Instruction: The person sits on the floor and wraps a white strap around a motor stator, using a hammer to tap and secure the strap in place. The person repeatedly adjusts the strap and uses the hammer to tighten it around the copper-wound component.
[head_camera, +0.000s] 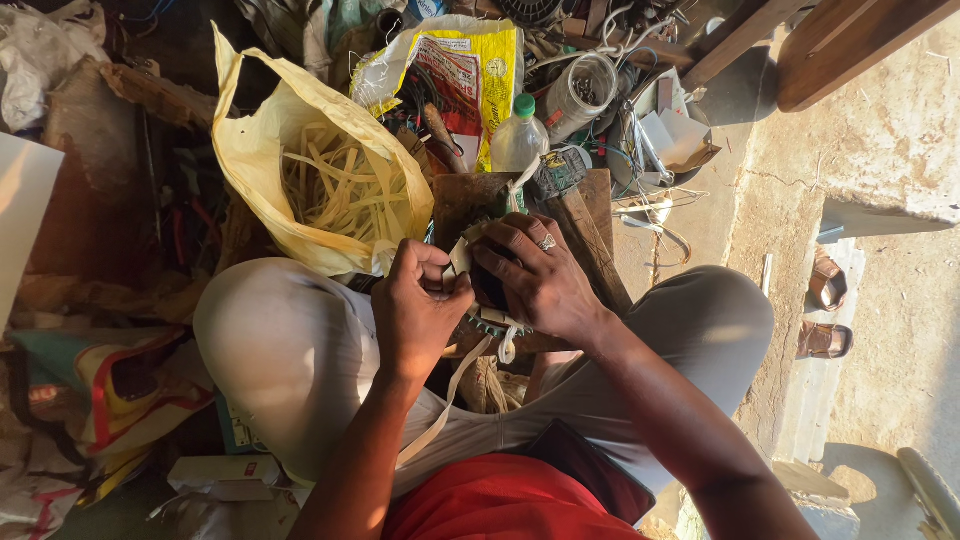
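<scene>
Both hands on the part. My left hand (420, 305) is closed, pinching a thin cream paper strip (460, 258) against the dark round toothed metal core (492, 322). My right hand (540, 275), ring on one finger, is wrapped over the top of that core, fingers curled, steadying it. The core sits in my lap between my knees, resting on the near end of a worn brown wooden block (585, 225).

Progress, my read: partway. One strip is being worked in at the core's upper edge, and a couple of strip ends hang loose below it. Most of the teeth are hidden under my hands, so I can't tell how many slots are filled. Plenty of stock is left: a crumpled yellow plastic bag (250, 150) full of cream strips, just left of the core.

Surroundings: no table, I'm sitting cross-legged on a bare dusty concrete floor (880, 150). Behind the core are a clear plastic bottle with a green cap (520, 135), a printed yellow sack (470, 70) and tangled wires. Right of the core, well apart, a pair of brown sandals (825, 310). Low warm sunlight, hard shadows.
</scene>
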